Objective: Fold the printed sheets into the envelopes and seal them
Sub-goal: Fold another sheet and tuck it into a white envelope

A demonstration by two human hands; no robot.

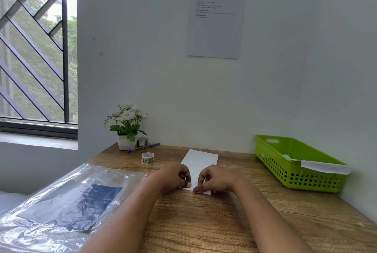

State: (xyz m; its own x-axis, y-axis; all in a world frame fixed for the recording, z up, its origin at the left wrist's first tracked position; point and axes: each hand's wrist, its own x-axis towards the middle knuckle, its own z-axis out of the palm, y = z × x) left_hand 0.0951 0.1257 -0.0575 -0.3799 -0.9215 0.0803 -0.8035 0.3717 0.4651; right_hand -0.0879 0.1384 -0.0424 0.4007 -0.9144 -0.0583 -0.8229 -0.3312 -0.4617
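Sheet [201,160], near edge partly hidden

A wooden table [204,222] stands in a corner of pale walls. At its far left sits a white pot of white flowers [126,128], with a blue-capped pen [142,147] lying just beside it. A crinkled clear plastic bag [40,222] (something dark and flat inside) covers the near left. A green slotted basket [306,179] sits at the right. A typed notice [216,28] hangs on the wall, and a barred window [36,48] is to the left
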